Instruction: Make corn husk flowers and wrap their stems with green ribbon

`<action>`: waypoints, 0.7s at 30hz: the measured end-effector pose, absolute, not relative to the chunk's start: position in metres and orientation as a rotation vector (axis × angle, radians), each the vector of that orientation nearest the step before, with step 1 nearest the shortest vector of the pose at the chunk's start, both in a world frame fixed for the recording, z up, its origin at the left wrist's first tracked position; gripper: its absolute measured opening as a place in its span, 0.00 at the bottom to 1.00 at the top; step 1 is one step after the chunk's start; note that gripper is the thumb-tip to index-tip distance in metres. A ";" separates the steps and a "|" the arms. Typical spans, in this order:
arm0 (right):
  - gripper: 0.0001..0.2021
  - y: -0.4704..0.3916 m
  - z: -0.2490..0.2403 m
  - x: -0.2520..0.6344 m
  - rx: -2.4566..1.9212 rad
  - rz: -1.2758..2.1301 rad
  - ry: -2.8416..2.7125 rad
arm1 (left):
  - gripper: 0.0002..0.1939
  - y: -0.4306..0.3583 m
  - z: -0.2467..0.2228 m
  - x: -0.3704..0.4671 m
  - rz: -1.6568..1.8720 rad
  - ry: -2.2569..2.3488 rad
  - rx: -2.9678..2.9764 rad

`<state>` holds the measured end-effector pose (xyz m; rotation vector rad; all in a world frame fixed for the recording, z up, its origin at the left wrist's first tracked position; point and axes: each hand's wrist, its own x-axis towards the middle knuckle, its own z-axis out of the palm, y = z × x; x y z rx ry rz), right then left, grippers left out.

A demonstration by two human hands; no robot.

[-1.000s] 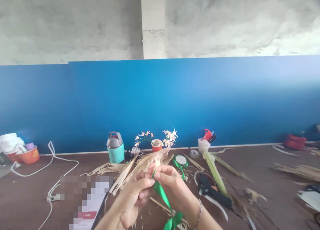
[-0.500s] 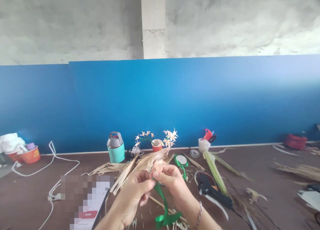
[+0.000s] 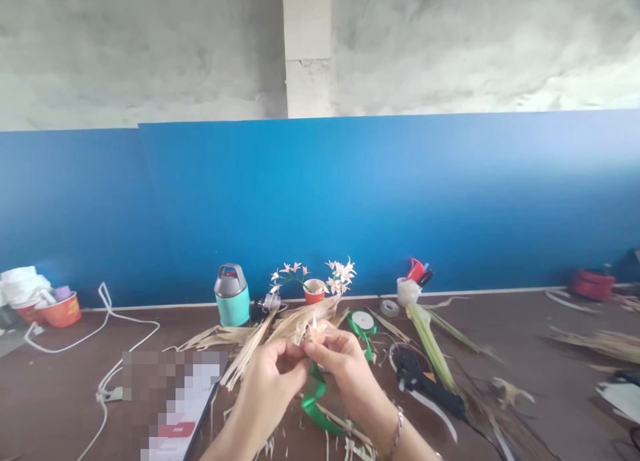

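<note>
Between my two hands, close above the table, is a small pale husk flower [image 3: 315, 327] with pointed petals. My right hand [image 3: 343, 357] pinches it at the base with thumb and forefinger. Fingers bent, my left hand [image 3: 277, 374] grips the upper end of a green ribbon [image 3: 316, 404] just under the flower. The ribbon hangs in a loose curl below the hands. My fingers hide the flower's stem. Behind my right hand lies the ribbon spool [image 3: 363, 321]. Dry corn husks [image 3: 295, 324] are spread behind both hands.
A black glue gun [image 3: 430, 384] and green husk leaves [image 3: 433, 347] lie to the right. At the back stand a turquoise flask [image 3: 233, 304], a red cup [image 3: 315, 291] with finished flowers and a white pen cup [image 3: 407, 292]. A phone [image 3: 187, 414] and white cable [image 3: 105, 374] are at left.
The flower now shows more fully above my fingers, its petals turned upward. The hanging ribbon has swung left and curled. My left hand has shifted slightly.
</note>
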<state>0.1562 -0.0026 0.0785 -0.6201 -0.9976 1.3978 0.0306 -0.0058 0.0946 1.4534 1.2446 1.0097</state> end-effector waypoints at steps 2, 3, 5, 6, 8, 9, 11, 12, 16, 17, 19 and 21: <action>0.12 -0.001 0.076 0.156 -0.649 1.353 -1.022 | 0.09 -0.005 0.091 0.030 1.052 1.301 1.547; 0.12 0.000 0.074 0.156 -0.661 1.337 -1.029 | 0.09 -0.004 0.089 0.030 1.069 1.326 1.589; 0.13 0.002 0.071 0.156 -0.678 1.306 -1.041 | 0.09 -0.003 0.085 0.029 1.088 1.357 1.645; 0.13 0.002 0.070 0.156 -0.687 1.288 -1.053 | 0.09 -0.002 0.083 0.028 1.096 1.361 1.658; 0.13 0.003 0.067 0.156 -0.714 1.229 -1.078 | 0.09 -0.003 0.082 0.029 1.118 1.353 1.663; 0.13 0.004 0.066 0.156 -0.736 1.194 -1.087 | 0.09 -0.003 0.083 0.029 1.131 1.345 1.655; 0.13 0.004 0.064 0.156 -0.776 1.140 -1.099 | 0.08 -0.004 0.086 0.030 1.151 1.327 1.623; 0.12 0.004 0.064 0.156 -0.789 1.128 -1.100 | 0.08 -0.005 0.087 0.031 1.149 1.318 1.606; 0.13 0.003 0.067 0.156 -0.778 1.159 -1.067 | 0.07 -0.006 0.093 0.030 1.100 1.309 1.601; 0.14 0.002 0.068 0.156 -0.771 1.182 -1.048 | 0.07 -0.006 0.093 0.030 1.086 1.310 1.611; 0.15 0.001 0.070 0.156 -0.760 1.219 -1.008 | 0.07 -0.006 0.093 0.029 1.061 1.314 1.622; 0.16 0.001 0.070 0.155 -0.758 1.228 -0.988 | 0.07 -0.005 0.093 0.029 1.044 1.325 1.617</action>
